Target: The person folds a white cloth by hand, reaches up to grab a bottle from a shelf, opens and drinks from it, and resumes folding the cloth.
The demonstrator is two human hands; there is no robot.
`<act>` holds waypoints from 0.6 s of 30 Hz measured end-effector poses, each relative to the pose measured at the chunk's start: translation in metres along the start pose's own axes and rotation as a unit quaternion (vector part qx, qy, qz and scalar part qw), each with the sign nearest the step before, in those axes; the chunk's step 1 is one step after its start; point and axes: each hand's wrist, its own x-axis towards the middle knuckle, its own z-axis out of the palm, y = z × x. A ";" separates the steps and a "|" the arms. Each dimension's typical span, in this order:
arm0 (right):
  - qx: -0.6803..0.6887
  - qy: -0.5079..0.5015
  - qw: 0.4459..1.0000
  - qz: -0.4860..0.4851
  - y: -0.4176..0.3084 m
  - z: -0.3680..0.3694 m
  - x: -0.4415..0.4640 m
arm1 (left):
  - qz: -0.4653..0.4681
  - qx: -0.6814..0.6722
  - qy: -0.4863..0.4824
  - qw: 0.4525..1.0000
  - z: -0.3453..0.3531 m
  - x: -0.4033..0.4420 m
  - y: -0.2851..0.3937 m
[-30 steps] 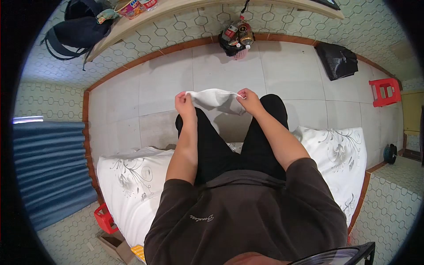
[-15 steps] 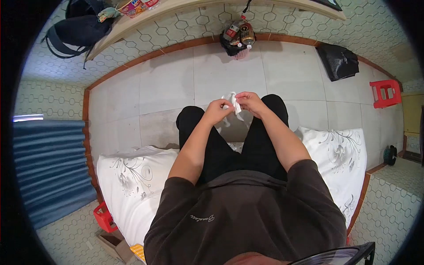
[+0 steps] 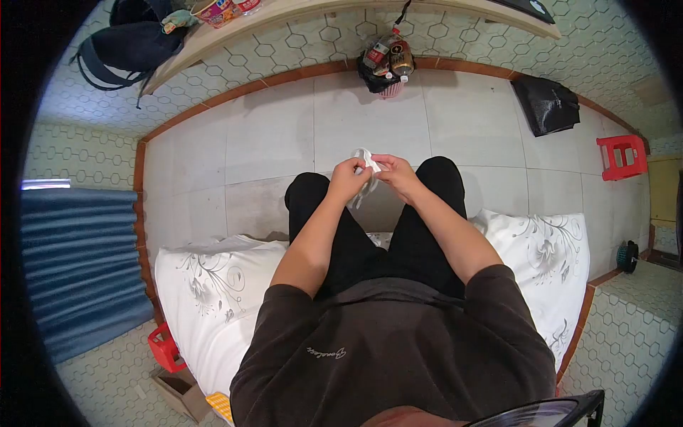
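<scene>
A small white cloth point(image 3: 365, 158) is bunched up between my two hands, above the gap between my knees. My left hand point(image 3: 346, 179) pinches it from the left side, and part of the cloth hangs down beside the fingers. From the right, my right hand point(image 3: 397, 175) grips the same cloth with its fingertips. The hands are close together, nearly touching. Folds hide the cloth's full shape.
A bin with bottles point(image 3: 388, 67) stands by the far wall. To its right are a black bag point(image 3: 544, 107) and a red stool point(image 3: 622, 156). White floral bedding point(image 3: 206, 285) lies under me. A wooden shelf point(image 3: 284, 27) runs along the wall.
The cloth was stretched wide between my hands, then my left hand moved right and it bunched up. Since then both hands have shifted slightly left with it.
</scene>
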 end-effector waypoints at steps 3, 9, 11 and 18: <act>-0.034 0.020 0.999 -0.012 0.008 -0.002 0.004 | -0.008 -0.012 -0.003 1.000 0.000 0.001 -0.001; -0.037 0.071 0.997 -0.014 0.018 -0.012 0.011 | -0.009 -0.028 -0.010 1.000 0.001 0.004 -0.006; -0.028 0.095 0.995 -0.007 0.019 -0.017 0.013 | -0.001 -0.035 -0.006 0.999 0.002 0.005 -0.010; -0.129 0.173 0.976 -0.012 0.002 -0.021 0.012 | -0.015 -0.049 0.010 0.999 -0.003 0.005 -0.009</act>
